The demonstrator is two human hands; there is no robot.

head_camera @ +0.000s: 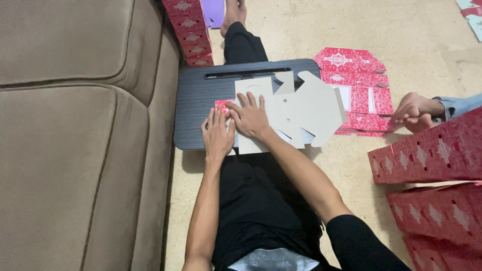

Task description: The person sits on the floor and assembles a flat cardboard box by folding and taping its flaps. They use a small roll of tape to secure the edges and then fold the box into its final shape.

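I see the flat cardboard box blank [291, 108], grey side up, on the black lap bench [201, 100], its long axis along the near edge. Right hand [249, 118] presses flat and open on its left end. Left hand [217, 135], also open, rests beside it.

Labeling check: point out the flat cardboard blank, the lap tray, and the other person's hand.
flat cardboard blank [311, 108], head view, on its plain grey right panel.
lap tray [201, 108], head view, on bare dark surface left of the blank.
other person's hand [414, 111], head view, on the knuckles.
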